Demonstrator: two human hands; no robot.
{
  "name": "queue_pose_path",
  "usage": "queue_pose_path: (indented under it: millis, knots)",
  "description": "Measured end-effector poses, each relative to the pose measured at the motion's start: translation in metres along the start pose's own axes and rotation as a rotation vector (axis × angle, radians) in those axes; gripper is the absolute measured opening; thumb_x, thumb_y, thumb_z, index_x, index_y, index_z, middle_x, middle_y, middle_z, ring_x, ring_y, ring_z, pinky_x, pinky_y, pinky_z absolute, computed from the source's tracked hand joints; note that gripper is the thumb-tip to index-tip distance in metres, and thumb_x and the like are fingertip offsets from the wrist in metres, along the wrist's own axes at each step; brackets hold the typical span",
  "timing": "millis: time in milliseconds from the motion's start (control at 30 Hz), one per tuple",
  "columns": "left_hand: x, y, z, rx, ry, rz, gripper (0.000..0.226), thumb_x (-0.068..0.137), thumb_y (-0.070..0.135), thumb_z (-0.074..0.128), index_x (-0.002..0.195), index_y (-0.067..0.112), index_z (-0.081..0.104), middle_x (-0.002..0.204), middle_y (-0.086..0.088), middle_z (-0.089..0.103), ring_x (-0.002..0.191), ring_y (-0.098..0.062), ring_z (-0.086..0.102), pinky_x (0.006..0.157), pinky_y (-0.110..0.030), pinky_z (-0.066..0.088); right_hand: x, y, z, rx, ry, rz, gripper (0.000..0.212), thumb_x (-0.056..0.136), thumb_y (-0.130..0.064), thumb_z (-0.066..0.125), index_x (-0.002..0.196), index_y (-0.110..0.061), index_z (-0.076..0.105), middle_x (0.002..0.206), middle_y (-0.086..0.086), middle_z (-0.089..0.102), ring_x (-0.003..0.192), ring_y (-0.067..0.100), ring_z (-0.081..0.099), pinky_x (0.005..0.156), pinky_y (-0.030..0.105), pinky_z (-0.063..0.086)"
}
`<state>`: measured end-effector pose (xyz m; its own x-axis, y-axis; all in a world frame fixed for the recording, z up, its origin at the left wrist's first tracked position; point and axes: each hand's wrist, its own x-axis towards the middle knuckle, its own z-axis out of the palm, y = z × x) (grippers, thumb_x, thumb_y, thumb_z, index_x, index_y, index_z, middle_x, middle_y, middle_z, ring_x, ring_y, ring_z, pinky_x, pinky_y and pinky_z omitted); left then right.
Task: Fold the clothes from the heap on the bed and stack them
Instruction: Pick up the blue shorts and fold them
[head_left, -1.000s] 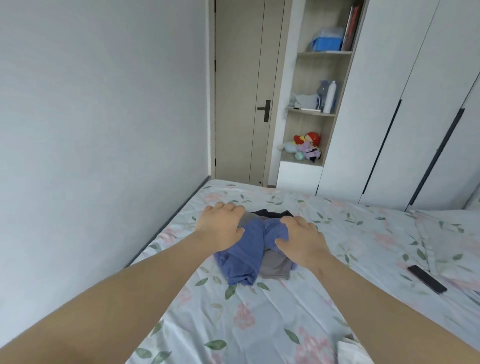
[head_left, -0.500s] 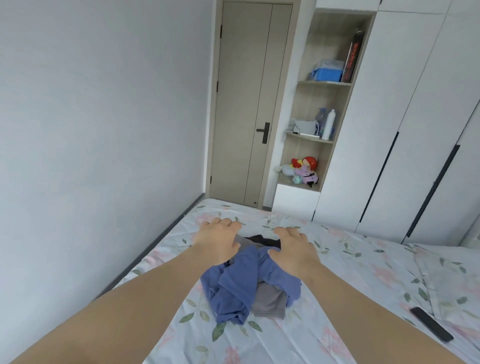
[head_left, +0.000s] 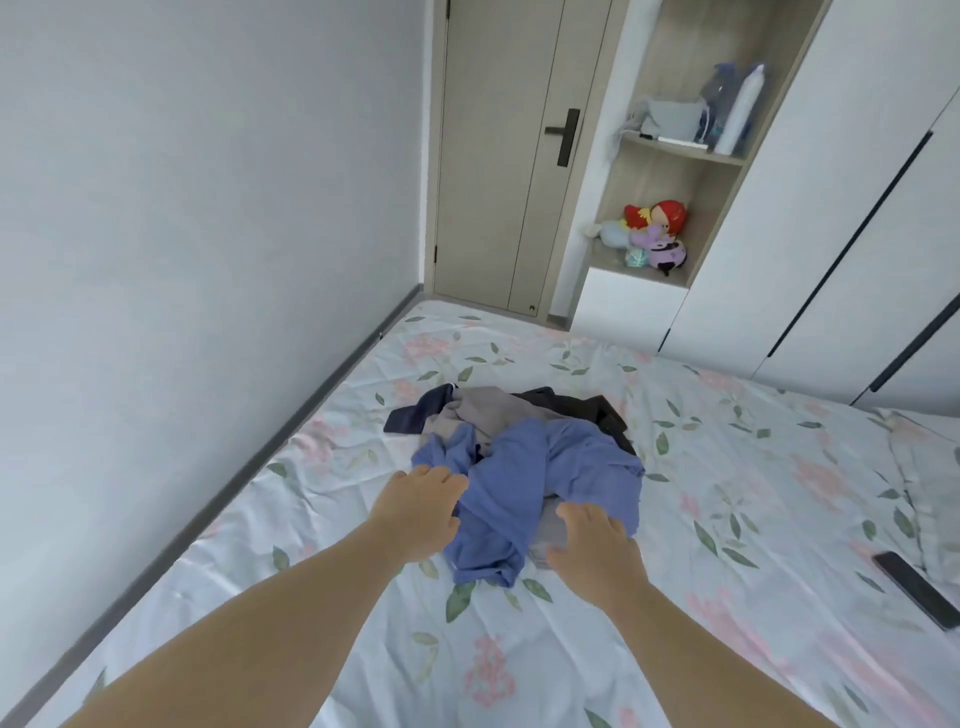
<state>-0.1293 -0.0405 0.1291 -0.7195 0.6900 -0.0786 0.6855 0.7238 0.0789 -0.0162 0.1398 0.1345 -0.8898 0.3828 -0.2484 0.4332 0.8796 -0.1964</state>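
A small heap of clothes lies on the floral bed sheet (head_left: 519, 665). On top is a crumpled blue garment (head_left: 524, 483); under it lie a grey garment (head_left: 488, 410) and a dark navy one (head_left: 576, 405). My left hand (head_left: 418, 512) rests at the heap's near left edge, fingers spread and touching the blue cloth. My right hand (head_left: 597, 545) lies at the near right edge with straight fingers on the cloth. Neither hand grips anything.
A black phone (head_left: 917, 582) lies on the sheet at the right. The grey wall borders the bed on the left. Beyond the bed stand a door (head_left: 498, 156), an open shelf with soft toys (head_left: 654, 234) and white wardrobe doors (head_left: 831, 208).
Both hands have let go of the heap and drawn back toward me to its near edge. The view has tilted down, and the clothes have spread out a little.
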Motion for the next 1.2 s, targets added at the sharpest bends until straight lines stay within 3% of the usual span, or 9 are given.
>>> queue_pose_path:
  millis: [100,367,500,633,733,800,867,1000,1200]
  knots:
    - [0.026,-0.016,0.045,-0.028,-0.064,0.009,0.033,0.094,0.026,0.044,0.126,0.018,0.044,0.122,0.001,0.051,0.109,-0.022,0.047,0.086,-0.031,0.035,0.027,0.004,0.042,0.032,-0.056,0.039,0.030,0.092,-0.032,0.046,0.120,-0.022,0.041,0.128,0.000,0.043,0.118,0.025,0.042,0.093,0.034,0.035]
    - [0.085,-0.040,0.183,-0.150,-0.274,0.002,0.042,0.094,0.030,0.045,0.134,0.021,0.038,0.129,0.001,0.046,0.116,-0.023,0.045,0.094,-0.034,0.038,0.102,0.022,0.160,0.028,-0.205,0.097,0.041,0.094,-0.034,0.044,0.133,-0.024,0.035,0.134,-0.001,0.039,0.118,0.022,0.042,0.091,0.031,0.036]
    - [0.106,-0.040,0.251,-0.178,-0.339,0.035,0.053,0.093,0.035,0.049,0.141,0.023,0.029,0.142,0.004,0.036,0.124,-0.022,0.040,0.097,-0.035,0.038,0.126,0.037,0.216,0.063,-0.285,0.161,0.052,0.095,-0.033,0.043,0.144,-0.024,0.026,0.148,-0.001,0.028,0.129,0.022,0.035,0.099,0.033,0.034]
    - [0.122,-0.031,0.294,-0.072,-0.292,0.054,0.059,0.091,0.043,0.052,0.141,0.024,0.027,0.141,0.002,0.031,0.125,-0.024,0.040,0.093,-0.036,0.039,0.136,0.052,0.249,0.114,-0.318,0.224,0.051,0.095,-0.032,0.044,0.143,-0.025,0.027,0.151,0.000,0.026,0.128,0.023,0.035,0.099,0.034,0.034]
    - [0.132,-0.024,0.311,-0.027,-0.176,0.024,0.046,0.085,0.042,0.061,0.124,0.022,0.049,0.124,-0.001,0.047,0.111,-0.023,0.051,0.084,-0.032,0.043,0.138,0.064,0.267,0.169,-0.320,0.246,0.050,0.095,-0.031,0.045,0.142,-0.025,0.029,0.148,-0.001,0.030,0.126,0.024,0.037,0.098,0.035,0.035]
    - [0.138,-0.022,0.312,-0.037,-0.047,0.019,0.024,0.084,0.032,0.066,0.102,0.018,0.062,0.107,-0.002,0.056,0.097,-0.023,0.058,0.075,-0.031,0.045,0.138,0.070,0.271,0.244,-0.312,0.266,0.050,0.095,-0.031,0.045,0.142,-0.024,0.030,0.147,-0.001,0.031,0.127,0.024,0.037,0.098,0.035,0.037]
    - [0.140,-0.022,0.306,-0.126,-0.072,-0.002,0.015,0.093,0.028,0.052,0.097,0.016,0.058,0.101,0.001,0.054,0.098,-0.023,0.056,0.074,-0.030,0.037,0.134,0.072,0.268,0.307,-0.307,0.284,0.050,0.095,-0.029,0.046,0.142,-0.023,0.031,0.147,0.000,0.032,0.127,0.024,0.037,0.098,0.036,0.039]
    - [0.141,-0.024,0.254,-0.522,-0.155,-0.099,0.019,0.096,0.024,0.047,0.080,0.014,0.042,0.069,0.003,0.045,0.069,-0.024,0.048,0.055,-0.030,0.028,0.124,0.067,0.232,0.413,-0.269,0.265,0.050,0.093,-0.028,0.047,0.141,-0.022,0.033,0.141,0.002,0.036,0.121,0.024,0.044,0.096,0.038,0.044]
    - [0.137,-0.020,0.090,-0.714,-0.120,0.019,0.019,0.093,0.027,0.057,0.076,0.021,0.051,0.060,0.007,0.046,0.054,-0.005,0.040,0.049,-0.013,0.033,0.110,0.027,0.119,0.687,-0.111,0.147,0.040,0.087,-0.023,0.058,0.125,-0.020,0.046,0.127,0.005,0.052,0.105,0.021,0.056,0.073,0.032,0.048]
